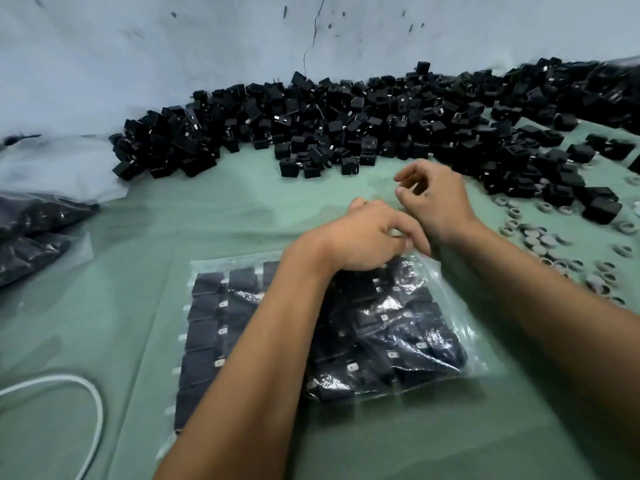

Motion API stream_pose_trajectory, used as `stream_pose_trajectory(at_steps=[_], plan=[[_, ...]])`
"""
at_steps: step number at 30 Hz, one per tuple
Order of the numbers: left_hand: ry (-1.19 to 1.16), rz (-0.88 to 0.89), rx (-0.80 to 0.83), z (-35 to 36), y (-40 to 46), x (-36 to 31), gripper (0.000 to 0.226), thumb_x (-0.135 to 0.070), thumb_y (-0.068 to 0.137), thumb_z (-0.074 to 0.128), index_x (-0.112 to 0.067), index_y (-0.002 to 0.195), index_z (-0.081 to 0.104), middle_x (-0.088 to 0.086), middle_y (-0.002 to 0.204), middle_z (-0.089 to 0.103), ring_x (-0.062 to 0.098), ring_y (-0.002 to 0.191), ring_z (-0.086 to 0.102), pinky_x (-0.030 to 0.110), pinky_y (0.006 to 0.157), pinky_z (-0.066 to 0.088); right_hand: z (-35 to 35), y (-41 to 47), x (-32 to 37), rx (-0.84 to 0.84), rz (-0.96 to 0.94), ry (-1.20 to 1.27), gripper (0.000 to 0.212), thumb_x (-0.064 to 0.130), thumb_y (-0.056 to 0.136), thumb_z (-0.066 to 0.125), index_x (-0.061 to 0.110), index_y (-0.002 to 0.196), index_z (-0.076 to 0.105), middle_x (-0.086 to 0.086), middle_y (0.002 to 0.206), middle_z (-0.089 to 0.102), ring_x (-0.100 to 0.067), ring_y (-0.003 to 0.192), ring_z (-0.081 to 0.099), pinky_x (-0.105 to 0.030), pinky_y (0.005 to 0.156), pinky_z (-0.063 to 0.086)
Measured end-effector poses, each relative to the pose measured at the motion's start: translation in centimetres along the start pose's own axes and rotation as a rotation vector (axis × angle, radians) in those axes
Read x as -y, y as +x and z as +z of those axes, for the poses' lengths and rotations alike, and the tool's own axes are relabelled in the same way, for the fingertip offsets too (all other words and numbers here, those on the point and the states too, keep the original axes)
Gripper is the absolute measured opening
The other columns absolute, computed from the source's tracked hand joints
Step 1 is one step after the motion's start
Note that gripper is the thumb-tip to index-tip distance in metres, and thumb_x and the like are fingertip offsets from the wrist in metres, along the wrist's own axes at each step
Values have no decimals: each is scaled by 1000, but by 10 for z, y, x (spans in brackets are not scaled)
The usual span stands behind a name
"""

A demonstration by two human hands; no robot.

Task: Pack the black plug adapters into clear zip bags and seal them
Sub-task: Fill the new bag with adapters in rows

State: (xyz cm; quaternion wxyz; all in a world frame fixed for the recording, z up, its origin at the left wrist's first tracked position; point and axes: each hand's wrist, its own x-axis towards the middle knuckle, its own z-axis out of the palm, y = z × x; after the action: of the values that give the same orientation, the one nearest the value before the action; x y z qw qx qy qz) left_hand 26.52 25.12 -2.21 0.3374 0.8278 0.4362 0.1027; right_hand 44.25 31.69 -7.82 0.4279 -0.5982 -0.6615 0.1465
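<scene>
The filled zip bag lies flat on the green tabletop, well short of the loose adapter pile. Its long axis runs from the person toward that pile, mouth at the pile end. The left hand has its grip curled on the bag's mouth edge. The right hand, just beyond the mouth toward the pile, has loosely curled fingers; I cannot tell whether they pinch film. Judged risk: adapters crowding the mouth could keep the zip from closing fully, so pressing unevenly might leave a gap.

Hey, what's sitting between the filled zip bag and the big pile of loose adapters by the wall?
In the head view, both hands: left hand, right hand, over bare green table.
</scene>
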Motion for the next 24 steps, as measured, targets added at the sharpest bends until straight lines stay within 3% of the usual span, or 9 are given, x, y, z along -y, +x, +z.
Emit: stream_pose_trajectory(at_steps=[4,8,11,13,15,17,19,21,24], plan=[[55,12,3,2,2,-1,37,-16,103,53,-44,92,75,0,126,49,20,129,29,28,110,25,31,59,0,355,-243,-447,51,13,91,68,19,140,59,-12,142,54,-37,127,42,-41,110,33],[60,60,12,-1,1,3,35,-10,97,56,-37,90,78,-8,133,46,9,130,26,15,99,15,47,92,-1,497,-376,-642,73,2,91,55,28,157,40,-5,169,23,-39,144,22,-48,122,25],[0,55,14,-3,-1,6,33,-11,94,60,-37,89,79,-13,133,46,9,135,27,21,105,22,51,90,6,543,-393,-600,58,-1,90,56,18,144,58,-10,163,35,-40,140,33,-43,118,28],[-17,67,16,-7,-1,8,30,-13,91,63,-38,88,80,-19,124,50,10,134,29,17,103,30,47,80,12,443,-397,-440,31,7,84,73,8,114,71,-14,134,56,-36,119,53,-45,107,40],[-12,86,23,-12,-2,10,28,-14,88,66,-38,88,80,-22,120,53,12,133,33,14,98,30,38,67,17,321,-362,-308,26,15,76,84,8,94,66,-9,105,59,-30,95,59,-47,88,49],[-48,99,27,-16,-3,11,27,-13,86,69,-37,88,80,-15,123,58,9,132,40,17,102,34,28,52,20,219,-330,-285,28,17,75,85,9,87,61,-7,92,60,-28,85,58,-46,78,50],[-99,115,27,-17,-6,12,22,-10,86,72,-30,90,82,-11,118,66,1,122,51,7,95,38,19,38,18,152,-309,-276,25,12,76,81,10,84,58,-4,83,62,-28,79,59,-48,75,51],[-113,128,20,-18,-8,12,19,-9,85,73,-25,91,82,-10,115,68,-1,117,54,5,94,39,13,32,14,116,-286,-260,22,11,77,78,11,88,59,-4,83,65,-28,81,60,-49,77,52],[-100,153,15,-19,-9,11,17,-9,85,75,-24,91,82,-8,120,66,2,121,53,8,99,37,10,31,10,167,-235,-334,43,27,84,80,14,122,64,-12,120,59,-30,112,51,-42,100,45]])
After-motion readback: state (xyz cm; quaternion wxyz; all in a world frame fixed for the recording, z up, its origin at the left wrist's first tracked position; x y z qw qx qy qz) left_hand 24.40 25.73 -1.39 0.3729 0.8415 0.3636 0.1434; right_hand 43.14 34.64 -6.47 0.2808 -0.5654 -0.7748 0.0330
